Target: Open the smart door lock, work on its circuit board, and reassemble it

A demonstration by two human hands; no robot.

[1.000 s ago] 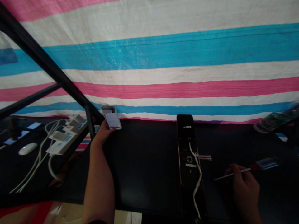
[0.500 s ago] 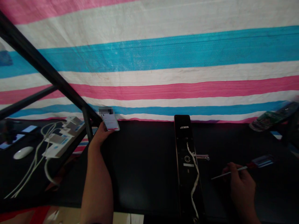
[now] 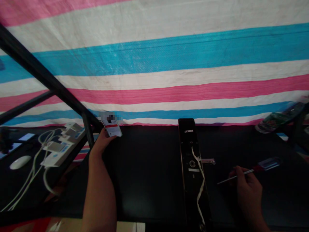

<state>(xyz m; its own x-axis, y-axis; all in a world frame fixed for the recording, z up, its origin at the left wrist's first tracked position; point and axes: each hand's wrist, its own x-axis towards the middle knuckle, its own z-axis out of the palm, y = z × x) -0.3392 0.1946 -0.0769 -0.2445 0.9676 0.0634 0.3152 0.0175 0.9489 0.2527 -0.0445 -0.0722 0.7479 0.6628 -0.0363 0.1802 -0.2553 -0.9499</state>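
Observation:
My left hand (image 3: pixel 104 141) reaches to the back left of the black table and is closed round a smartphone (image 3: pixel 113 129) with a lit screen, its upper part pixelated. On the right, my right hand (image 3: pixel 247 183) grips the metal shaft of a screwdriver (image 3: pixel 269 163). Its clear handle with a red collar points to the upper right, and the tip points left. Between the hands lies a long black door lock panel (image 3: pixel 187 138), back side up. A white wrapped cable (image 3: pixel 202 183) runs down it, and a metal lever handle (image 3: pixel 209 161) sticks out on its right.
A power strip with plugs (image 3: pixel 58 151), white cords and a white mouse (image 3: pixel 20 162) are on the side table at left. A plastic bottle (image 3: pixel 271 122) lies at the back right. A black metal frame (image 3: pixel 48 79) slants across the left, before a striped tarp (image 3: pixel 154 58).
The phone's screen content has changed, now showing a red band across the middle. The view has shifted slightly. Both hands keep their holds.

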